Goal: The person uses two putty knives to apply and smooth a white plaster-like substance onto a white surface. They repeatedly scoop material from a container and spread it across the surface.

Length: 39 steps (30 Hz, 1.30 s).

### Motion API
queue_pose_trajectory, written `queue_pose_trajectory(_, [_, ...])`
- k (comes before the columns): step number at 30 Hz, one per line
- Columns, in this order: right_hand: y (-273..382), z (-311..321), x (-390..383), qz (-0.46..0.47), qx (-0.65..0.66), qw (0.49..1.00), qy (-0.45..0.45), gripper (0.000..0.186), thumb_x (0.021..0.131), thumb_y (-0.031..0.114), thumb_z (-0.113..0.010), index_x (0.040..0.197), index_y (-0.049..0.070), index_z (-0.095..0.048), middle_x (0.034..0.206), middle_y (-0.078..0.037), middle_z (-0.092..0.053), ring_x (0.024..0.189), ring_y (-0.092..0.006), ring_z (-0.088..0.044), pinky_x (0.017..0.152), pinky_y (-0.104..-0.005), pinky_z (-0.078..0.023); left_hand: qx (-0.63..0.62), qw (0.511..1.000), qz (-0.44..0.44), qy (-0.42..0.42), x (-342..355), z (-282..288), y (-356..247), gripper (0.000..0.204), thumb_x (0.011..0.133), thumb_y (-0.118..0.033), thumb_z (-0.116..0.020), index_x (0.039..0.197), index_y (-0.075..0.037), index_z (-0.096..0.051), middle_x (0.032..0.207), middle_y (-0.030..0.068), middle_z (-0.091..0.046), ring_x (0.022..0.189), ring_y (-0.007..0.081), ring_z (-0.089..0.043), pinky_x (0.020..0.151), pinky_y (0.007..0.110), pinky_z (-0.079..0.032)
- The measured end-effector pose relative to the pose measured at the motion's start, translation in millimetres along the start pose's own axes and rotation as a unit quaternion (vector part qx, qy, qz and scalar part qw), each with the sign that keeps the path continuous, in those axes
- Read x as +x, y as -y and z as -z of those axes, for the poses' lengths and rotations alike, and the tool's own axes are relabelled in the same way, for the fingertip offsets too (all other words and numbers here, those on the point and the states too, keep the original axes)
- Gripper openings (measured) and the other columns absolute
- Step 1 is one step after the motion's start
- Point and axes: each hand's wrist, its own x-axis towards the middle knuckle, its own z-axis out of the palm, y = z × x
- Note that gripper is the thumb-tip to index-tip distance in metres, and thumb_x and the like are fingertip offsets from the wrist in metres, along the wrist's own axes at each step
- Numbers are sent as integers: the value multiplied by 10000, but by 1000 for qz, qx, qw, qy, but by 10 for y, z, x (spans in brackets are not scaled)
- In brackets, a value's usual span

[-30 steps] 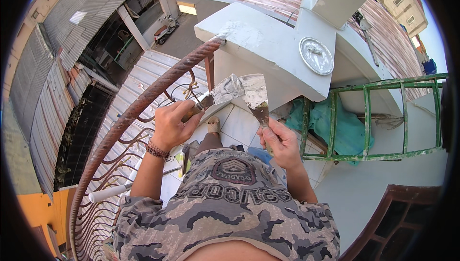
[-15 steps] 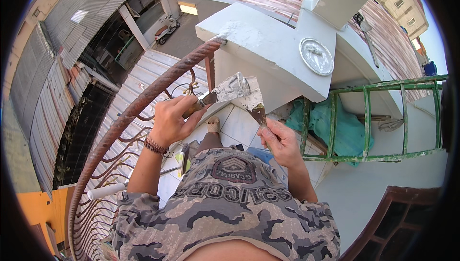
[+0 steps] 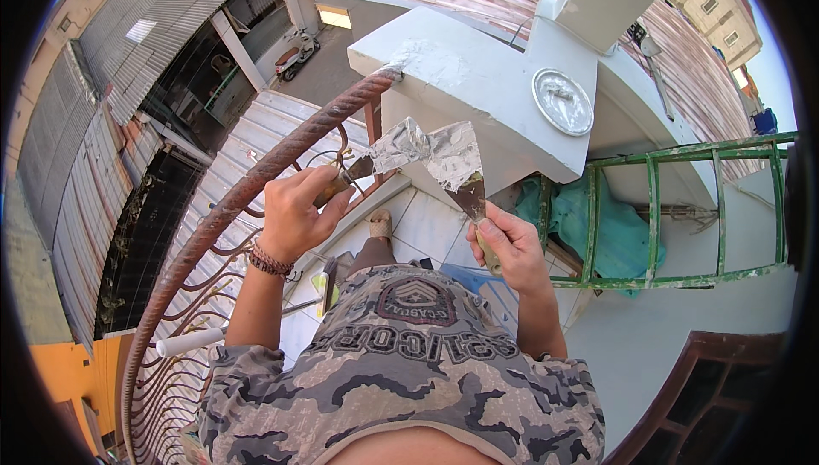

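Observation:
My left hand (image 3: 299, 209) is closed round the handle of a putty knife (image 3: 362, 167), its blade smeared with pale grey filler. In my right hand (image 3: 510, 252) is a second, wider putty knife (image 3: 468, 197) with a greenish handle. Thick wet filler (image 3: 452, 154) coats its blade. The two blades sit close together in front of my chest, and the filler seems to meet between their tips. Beyond them stands a white wall ledge (image 3: 478, 72), with a rough filler patch (image 3: 426, 57) where the railing joins it.
A rusty twisted handrail (image 3: 256, 177) curves along the left. At the right a green metal ladder (image 3: 653, 217) lies by a teal cloth (image 3: 618, 235). A round, filler-smeared lid (image 3: 563, 102) rests on the ledge. A white paint roller (image 3: 189, 341) lies below left.
The blades have drawn apart somewhat from their overlap. My right hand has moved slightly right and turned its knife more upright; more filler shows on its blade.

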Motion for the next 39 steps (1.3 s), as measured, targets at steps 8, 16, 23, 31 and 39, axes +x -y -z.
queue_pose_trajectory(8, [-14,-50,43,26,-92,995,-7,313,1007,143,-539,1265,-20,-607,809,-12,-589,646,-67,-516,578,-228,-446,-1,999,-6,34,106,-10,-72,215,737,-70,-782,909,-19,-663,697,95,-652,578,210,-643,552,304,-487])
queue_pose_trajectory(16, [-139,-86,75,62,-232,971,4,314,1022,111,-486,1301,2,-579,854,-39,-608,622,-86,-542,545,-232,-473,-23,1000,2,3,163,-26,-120,220,750,-114,-787,904,-38,-649,733,100,-669,590,237,-651,532,316,-486])
queue_pose_trajectory(23, [145,51,-169,-93,94,991,-15,323,1028,136,-469,1291,-44,-523,888,-98,-638,661,-142,-628,557,-285,-554,-46,993,57,-88,137,-226,-141,256,773,-78,-796,952,-43,-617,756,109,-668,644,220,-666,594,294,-507])
queue_pose_trajectory(31, [398,101,-183,-132,81,988,-6,341,1024,145,-474,1305,-44,-519,875,-110,-646,622,-150,-620,515,-290,-537,-39,997,26,-64,-22,-424,-81,275,748,-57,-814,923,-27,-604,768,114,-666,638,225,-663,560,308,-500])
queue_pose_trajectory(39, [394,108,-207,-183,115,976,16,366,1020,146,-467,1323,-53,-510,858,-115,-640,591,-148,-597,487,-280,-516,20,991,-90,-95,-154,-397,197,310,681,2,-812,919,-16,-615,842,136,-689,667,267,-671,572,329,-522])
